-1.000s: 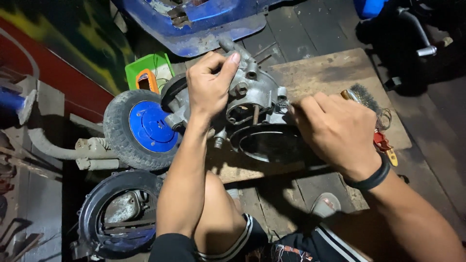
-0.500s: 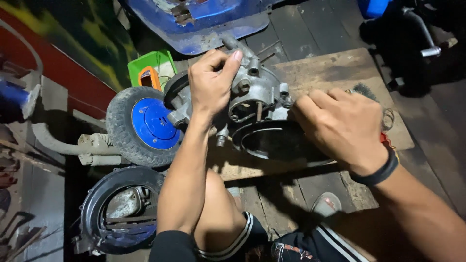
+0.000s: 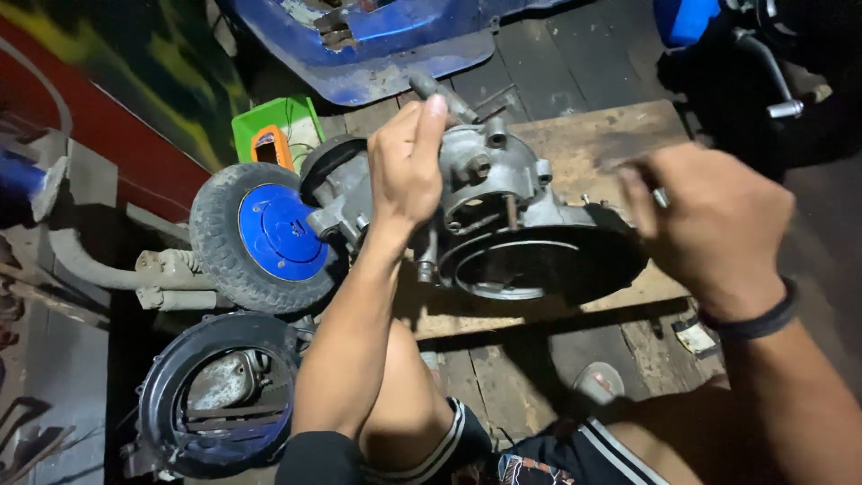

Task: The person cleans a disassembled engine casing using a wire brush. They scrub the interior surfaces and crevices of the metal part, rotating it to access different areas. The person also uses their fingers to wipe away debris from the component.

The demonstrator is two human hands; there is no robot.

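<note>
L hand [image 3: 406,166] lies on top of the grey metal engine casing [image 3: 489,184], fingers curled over its upper part, index stretched up toward the stub at the casing's far end; it grips the casing. R hand [image 3: 709,224] is clenched just above the board's right edge, blurred; a small bright metal bit shows at the fingers, can't tell what it is. Black band [image 3: 754,319] on the R wrist.

Casing sits w/ its round dark opening [image 3: 539,262] facing up, on a wooden board [image 3: 593,135] laid over the dark plank floor; it covers the board's left & middle part, opening near the front edge. A black rubber ring sits at the casing's left end, just off the board's left edge.

Left of the board: small tyre w/ blue hub [image 3: 269,235], touching or just beside the casing's left end. Behind it a green box w/ orange insert [image 3: 274,135]. Grey hose-like pipe [image 3: 135,269] left of the tyre. Near-left, below the tyre: round dark blue fan cover [image 3: 215,395]. Beyond the board's far edge: blue body panel [image 3: 377,45]. Far right: dark machine part w/ a chrome-tipped lever [image 3: 783,108]. Person's knee & striped shorts [image 3: 449,440] at the near side; a sandal [image 3: 600,382] by the board's front edge.
</note>
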